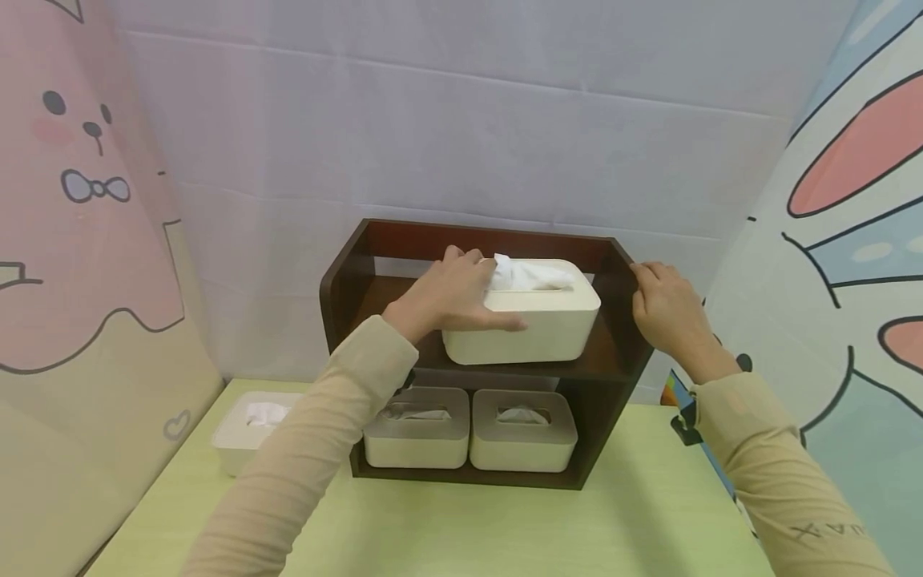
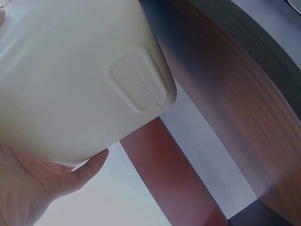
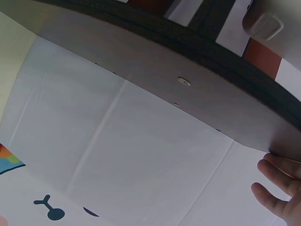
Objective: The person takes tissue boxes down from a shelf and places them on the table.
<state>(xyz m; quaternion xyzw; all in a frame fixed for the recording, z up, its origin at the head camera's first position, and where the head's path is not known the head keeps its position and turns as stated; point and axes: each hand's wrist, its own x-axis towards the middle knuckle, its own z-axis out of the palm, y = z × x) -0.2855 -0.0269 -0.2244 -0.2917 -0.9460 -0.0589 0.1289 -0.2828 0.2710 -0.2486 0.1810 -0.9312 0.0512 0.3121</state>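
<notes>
On the left, one tissue box (image 1: 234,449) sits on the table (image 1: 389,529). Our left hand (image 1: 456,295) grips the white tissue box (image 1: 544,332) in the shelf's (image 1: 591,371) upper compartment, above the two lower boxes (image 1: 523,454). Our right hand (image 1: 669,308), grasping nothing, touches the shelf's right side.

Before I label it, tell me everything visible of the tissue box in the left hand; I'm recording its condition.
The tissue box is cream-white with rounded corners and looks like smooth plastic. White tissue pokes through its lid, and the left wrist view shows a molded outline crossed by a line. The left hand grips its left part, thumb along the front. It is held lid up at the upper level of the dark brown rack; whether its base touches the rack I cannot tell.
</notes>
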